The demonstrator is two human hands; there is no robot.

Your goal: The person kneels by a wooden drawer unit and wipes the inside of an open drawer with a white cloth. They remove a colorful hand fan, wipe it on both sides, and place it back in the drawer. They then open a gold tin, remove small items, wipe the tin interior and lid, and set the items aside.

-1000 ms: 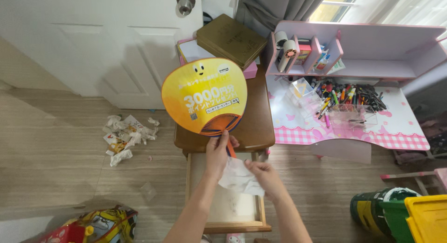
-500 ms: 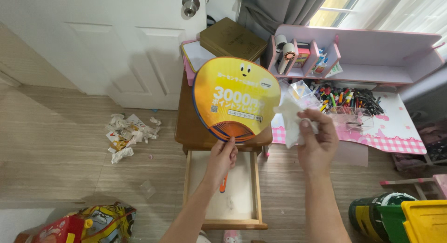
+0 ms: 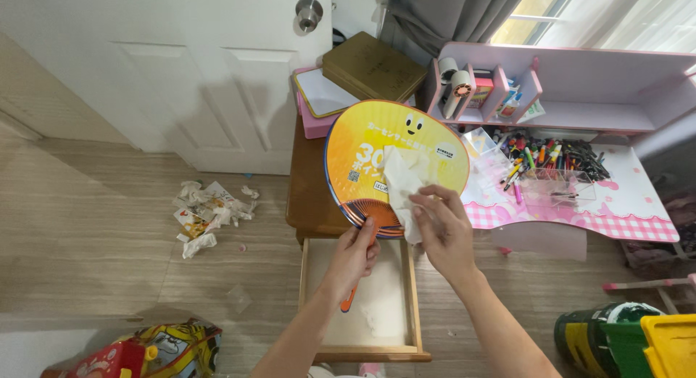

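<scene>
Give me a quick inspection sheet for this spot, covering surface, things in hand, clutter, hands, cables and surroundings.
Surface: brown wooden table, its drawer pulled open.
Things in hand: yellow fan with orange handle; white tissue pressed on its face.
Clutter: crumpled paper on floor; markers on pink desk.
Hands: left hand grips the handle; right hand holds the tissue.
Cables: nothing seen.
Surroundings: white door, grey curtain.

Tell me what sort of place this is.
Most likely a child's room at home: a pink desk with a shelf unit and a heap of coloured pens, a small wooden table with its drawer open, a white door and a wood-look floor.
</scene>
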